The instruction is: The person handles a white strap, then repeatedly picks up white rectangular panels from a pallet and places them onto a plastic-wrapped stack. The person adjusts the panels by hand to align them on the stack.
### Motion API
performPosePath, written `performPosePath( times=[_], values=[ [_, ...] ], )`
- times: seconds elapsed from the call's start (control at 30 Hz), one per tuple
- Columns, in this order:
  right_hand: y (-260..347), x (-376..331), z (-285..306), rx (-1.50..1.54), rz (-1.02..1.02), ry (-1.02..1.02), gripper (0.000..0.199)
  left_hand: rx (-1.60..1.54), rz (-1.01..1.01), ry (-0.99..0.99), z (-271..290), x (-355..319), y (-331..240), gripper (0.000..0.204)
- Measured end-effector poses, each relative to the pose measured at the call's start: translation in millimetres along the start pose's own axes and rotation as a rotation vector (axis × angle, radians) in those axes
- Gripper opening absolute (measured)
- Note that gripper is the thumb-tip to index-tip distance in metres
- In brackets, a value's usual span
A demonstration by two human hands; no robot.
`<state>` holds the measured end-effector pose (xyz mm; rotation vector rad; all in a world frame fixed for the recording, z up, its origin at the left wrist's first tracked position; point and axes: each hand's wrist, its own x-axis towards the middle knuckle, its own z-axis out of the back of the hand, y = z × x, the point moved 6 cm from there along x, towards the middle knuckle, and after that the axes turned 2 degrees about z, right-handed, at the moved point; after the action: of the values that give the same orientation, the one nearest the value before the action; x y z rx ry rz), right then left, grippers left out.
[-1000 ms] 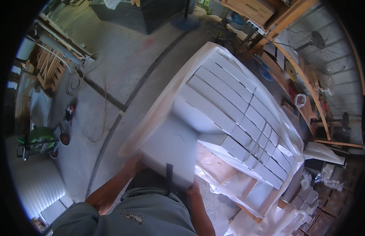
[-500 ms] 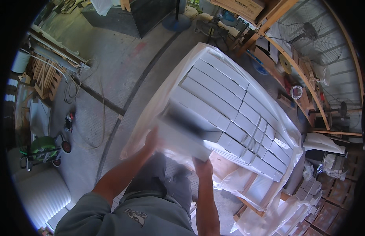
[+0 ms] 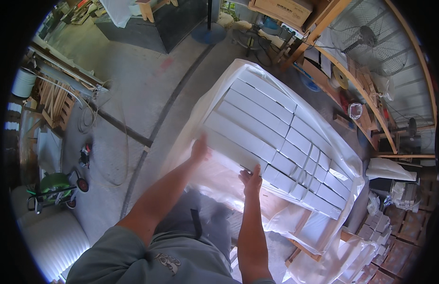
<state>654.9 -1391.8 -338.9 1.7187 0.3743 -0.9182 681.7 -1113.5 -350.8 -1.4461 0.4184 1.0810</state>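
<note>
A long white cardboard box (image 3: 230, 147) lies in the near-left row of the stack, level with the other white boxes (image 3: 257, 113). My left hand (image 3: 200, 149) is at the left end of this box, fingers extended and slightly blurred. Near its right end, my right hand (image 3: 250, 180) touches the near side with thumb and fingers apart. Neither hand is wrapped round anything. Translucent plastic sheeting (image 3: 193, 124) surrounds the stack and hangs down its sides.
Two straps (image 3: 306, 169) cross the boxes on the right. Wooden pallet framing (image 3: 300, 222) shows at the near right. A green wheeled machine (image 3: 56, 187) and a white corrugated roll (image 3: 51, 244) stand at left. A large fan (image 3: 368, 35) is at the far right.
The long white box, held tilted and blurred in both hands before, has moved away from me and down into the near row. Both hands have loosened their hold.
</note>
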Motion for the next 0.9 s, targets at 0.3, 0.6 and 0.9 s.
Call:
performPosePath(
  times=[0.3,0.6,0.9],
  values=[
    [-37.9,-30.8,52.9,-0.066,0.022,0.282,0.044,-0.113,0.035,0.300,4.2,-12.0,8.7,0.091],
    [-233.0,-143.0,299.5,-0.289,-0.158,-0.020,0.020,0.714,-0.225,0.435,116.7,-19.3,224.1,0.045],
    [-231.7,-162.8,425.9,-0.396,-0.376,-0.098,0.029,0.491,0.283,0.041,192.5,-131.3,350.6,0.044]
  ],
)
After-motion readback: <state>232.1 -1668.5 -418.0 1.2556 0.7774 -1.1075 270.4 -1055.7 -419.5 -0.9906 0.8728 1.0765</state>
